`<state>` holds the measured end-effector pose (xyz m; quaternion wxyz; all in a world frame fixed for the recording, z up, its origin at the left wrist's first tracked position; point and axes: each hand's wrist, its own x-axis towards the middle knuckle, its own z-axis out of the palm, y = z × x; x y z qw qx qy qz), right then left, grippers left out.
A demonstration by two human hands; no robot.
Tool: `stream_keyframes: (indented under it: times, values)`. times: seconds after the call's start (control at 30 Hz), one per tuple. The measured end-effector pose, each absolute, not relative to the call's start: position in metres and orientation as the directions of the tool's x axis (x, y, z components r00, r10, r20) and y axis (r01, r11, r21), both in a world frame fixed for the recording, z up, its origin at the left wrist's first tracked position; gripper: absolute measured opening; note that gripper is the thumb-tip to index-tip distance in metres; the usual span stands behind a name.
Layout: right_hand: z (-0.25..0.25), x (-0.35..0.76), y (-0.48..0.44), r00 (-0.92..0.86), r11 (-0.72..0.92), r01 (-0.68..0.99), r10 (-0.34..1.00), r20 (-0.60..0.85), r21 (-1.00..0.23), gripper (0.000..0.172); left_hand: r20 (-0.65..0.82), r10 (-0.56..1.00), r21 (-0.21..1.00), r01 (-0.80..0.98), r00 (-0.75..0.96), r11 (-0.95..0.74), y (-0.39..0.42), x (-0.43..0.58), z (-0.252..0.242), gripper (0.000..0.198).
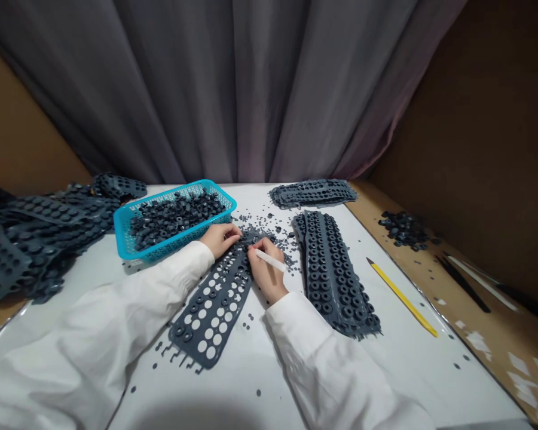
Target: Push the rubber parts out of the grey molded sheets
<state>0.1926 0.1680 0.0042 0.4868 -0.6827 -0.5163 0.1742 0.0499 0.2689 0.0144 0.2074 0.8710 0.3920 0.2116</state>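
A dark grey rubber sheet [210, 316] with rows of round holes and some rings left in it lies on the white table, slanting away from me. My right hand [266, 269] is closed round a white stick [269, 260] over the sheet's far part; the stick's tip is hidden by the fingers. My left hand [222, 239] rests at the sheet's far left edge, fingers bent together; whatever they pinch is too small to make out. Small dark discs [262, 224] are scattered around the far end.
A blue basket [124, 243] of dark rubber pieces stands back left, beside piled sheets [58, 221]. To the right lie stacked sheets [332, 269], another stack [314, 193] behind, a yellow pencil-like tool [403, 298] and a heap of dark pieces [403, 229].
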Motion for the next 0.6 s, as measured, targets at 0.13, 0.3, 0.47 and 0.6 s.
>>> stream_keyframes:
  times: [0.13,0.3,0.47,0.6]
  values:
    - [0.007,0.193,0.167,0.413,0.002,0.514,0.876,0.25,-0.858,0.014,0.165,0.825,0.613,0.599,0.541,-0.516,0.273,0.053,0.011,0.016]
    - [0.007,0.193,0.167,0.418,0.014,0.484,0.875,0.245,-0.875,0.015,0.104,0.866,0.674,0.606,0.489,-0.423,0.278,0.056,0.007,0.017]
    - [0.005,0.194,0.169,0.467,0.06,0.395,0.846,0.257,-0.917,0.016,0.065,0.881,0.678,0.627,0.469,-0.384,0.283,0.061,0.006,0.023]
    - [0.003,0.196,0.175,0.561,0.082,0.293,0.792,0.241,-0.953,0.017,0.066,0.833,0.632,0.623,0.549,-0.461,0.289,0.069,0.012,0.018]
